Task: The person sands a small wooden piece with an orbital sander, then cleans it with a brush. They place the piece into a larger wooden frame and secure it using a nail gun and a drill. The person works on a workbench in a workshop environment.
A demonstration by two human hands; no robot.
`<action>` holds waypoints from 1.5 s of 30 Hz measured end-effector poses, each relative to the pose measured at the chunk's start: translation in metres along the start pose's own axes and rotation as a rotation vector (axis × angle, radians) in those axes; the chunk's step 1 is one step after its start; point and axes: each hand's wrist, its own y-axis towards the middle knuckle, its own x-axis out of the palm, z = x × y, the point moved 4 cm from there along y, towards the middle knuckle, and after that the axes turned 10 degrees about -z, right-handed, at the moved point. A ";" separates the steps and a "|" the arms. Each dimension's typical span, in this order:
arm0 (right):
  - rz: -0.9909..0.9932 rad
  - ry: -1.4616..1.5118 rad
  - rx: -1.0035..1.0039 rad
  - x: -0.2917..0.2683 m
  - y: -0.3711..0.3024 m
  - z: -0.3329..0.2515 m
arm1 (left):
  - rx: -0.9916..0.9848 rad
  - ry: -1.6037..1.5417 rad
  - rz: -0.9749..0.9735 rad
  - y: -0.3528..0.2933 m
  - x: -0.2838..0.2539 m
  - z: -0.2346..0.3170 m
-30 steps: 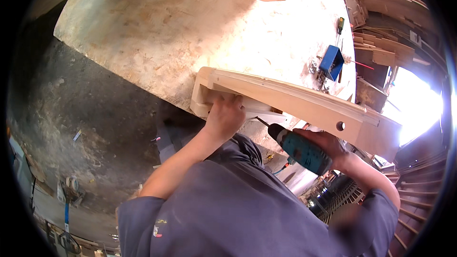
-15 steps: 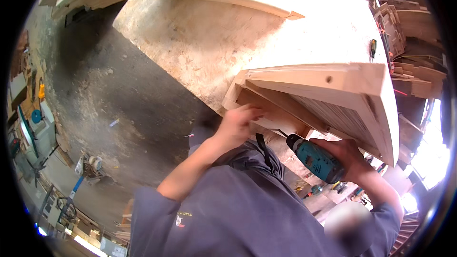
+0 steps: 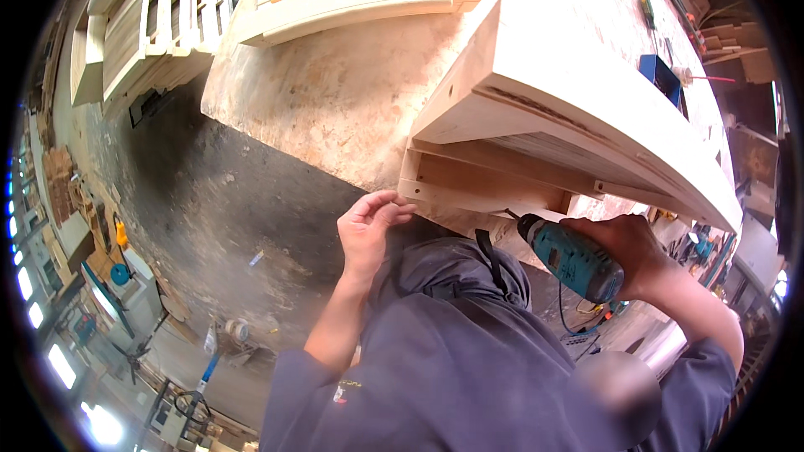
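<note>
My right hand (image 3: pixel 632 255) is wrapped around a teal and black cordless drill (image 3: pixel 578 258). The drill's thin bit points left, toward the lower rail of a pale wooden frame piece (image 3: pixel 578 75). That piece stands tilted on the workbench (image 3: pixel 327 100), its hollow underside with inner rails and a grained panel facing me. By its lower left corner, where a small hole shows in the rail, is my left hand (image 3: pixel 368 226). Thumb and fingertips there are drawn together in a pinch; whatever they may hold is too small to make out.
Another wooden frame (image 3: pixel 360 17) lies at the bench's far side. Several similar frames (image 3: pixel 163 33) are stacked at the far left. On the right of the bench are a screwdriver (image 3: pixel 646 10) and a blue box (image 3: pixel 660 78). A machine with a blue handle (image 3: pixel 209 368) stands lower left.
The wooden frame piece has swung round, its left end now higher and nearer the far frame. My left hand has drawn back leftward from its inside. The drill stays in my right hand.
</note>
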 end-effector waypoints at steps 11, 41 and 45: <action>0.134 0.073 0.062 0.014 -0.003 -0.006 | 0.234 0.421 -0.090 0.038 -0.009 0.004; 0.315 0.147 0.043 0.005 -0.016 -0.046 | 0.761 0.997 -0.246 0.044 0.018 0.014; 0.187 0.176 0.164 -0.005 -0.019 -0.054 | 0.727 0.889 -0.259 0.040 0.013 0.008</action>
